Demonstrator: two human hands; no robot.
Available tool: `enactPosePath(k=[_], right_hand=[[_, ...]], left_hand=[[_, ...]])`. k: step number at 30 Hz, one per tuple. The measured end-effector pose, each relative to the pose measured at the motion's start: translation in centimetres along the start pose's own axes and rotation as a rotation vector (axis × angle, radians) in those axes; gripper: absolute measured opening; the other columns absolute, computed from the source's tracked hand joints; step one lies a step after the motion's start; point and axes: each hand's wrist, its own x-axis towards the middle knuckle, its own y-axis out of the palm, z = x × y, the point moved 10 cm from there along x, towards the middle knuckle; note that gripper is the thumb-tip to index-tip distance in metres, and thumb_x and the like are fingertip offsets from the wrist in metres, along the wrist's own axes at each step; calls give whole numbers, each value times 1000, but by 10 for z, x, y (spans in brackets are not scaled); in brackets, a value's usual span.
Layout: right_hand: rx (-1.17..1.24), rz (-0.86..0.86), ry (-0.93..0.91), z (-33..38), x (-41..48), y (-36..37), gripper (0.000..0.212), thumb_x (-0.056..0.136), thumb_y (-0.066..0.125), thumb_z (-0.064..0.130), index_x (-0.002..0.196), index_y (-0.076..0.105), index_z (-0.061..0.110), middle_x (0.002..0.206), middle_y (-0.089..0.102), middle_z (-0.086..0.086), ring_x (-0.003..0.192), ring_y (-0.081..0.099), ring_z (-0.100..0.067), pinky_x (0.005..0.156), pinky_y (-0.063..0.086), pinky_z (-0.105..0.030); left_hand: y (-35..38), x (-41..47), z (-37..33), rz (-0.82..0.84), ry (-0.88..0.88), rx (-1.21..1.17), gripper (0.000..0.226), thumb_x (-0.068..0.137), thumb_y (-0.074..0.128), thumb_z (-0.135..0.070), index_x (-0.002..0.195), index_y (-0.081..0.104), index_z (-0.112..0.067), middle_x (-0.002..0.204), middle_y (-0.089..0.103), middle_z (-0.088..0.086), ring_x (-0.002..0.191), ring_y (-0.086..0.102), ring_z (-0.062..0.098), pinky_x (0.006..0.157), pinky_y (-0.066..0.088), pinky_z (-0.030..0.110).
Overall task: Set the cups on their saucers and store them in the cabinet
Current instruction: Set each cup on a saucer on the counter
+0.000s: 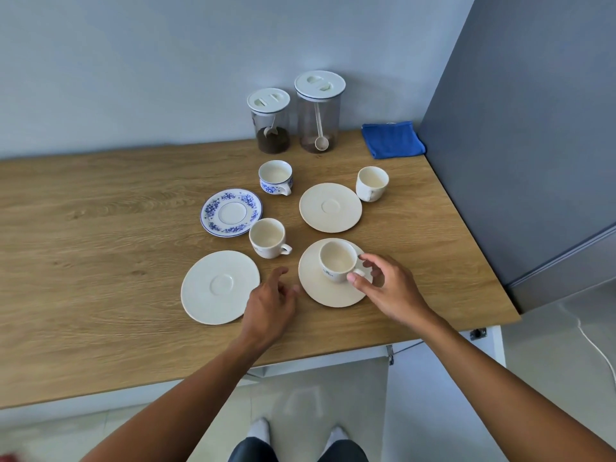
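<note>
Centrally, wooden countertop bearing cups and saucers, pale wall behind.

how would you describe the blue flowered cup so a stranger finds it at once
On the wooden countertop, find the shorter lidded canister by the wall, with dark grounds inside. Right in front of it stands the blue flowered cup. Only it has a blue floral band; the other three cups are plain cream.

Right hand pinching the handle of a cream cup standing on its saucer, left hand with loose fingers over the wooden counter beside a bare saucer, blue-flowered cup and matching saucer behind, short jar, tall jar and blue cloth by the wall.
</note>
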Motion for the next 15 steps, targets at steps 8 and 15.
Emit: enactPosePath(k=[8, 15], right_hand=[[-126, 94, -61, 40, 43, 1, 61, 81, 65, 63, 132, 56, 30, 134, 51, 9, 125, 46, -13, 103, 41, -36], [-178, 233, -136, 84, 76, 36, 56, 79, 70, 59, 124, 65, 26, 124, 62, 6, 115, 58, -12, 100, 48, -40]], left_hand=[[-81, 10, 27, -176, 85, 203, 38, 90, 64, -42, 122, 59, -22, 82, 66, -12, 75, 63, 17, 71, 53, 36], [-139, 25, 71, -242, 51, 271, 40, 87, 67, -41, 121, 59, -21, 85, 67, -5, 75, 64, 23, 70, 52, 35]])
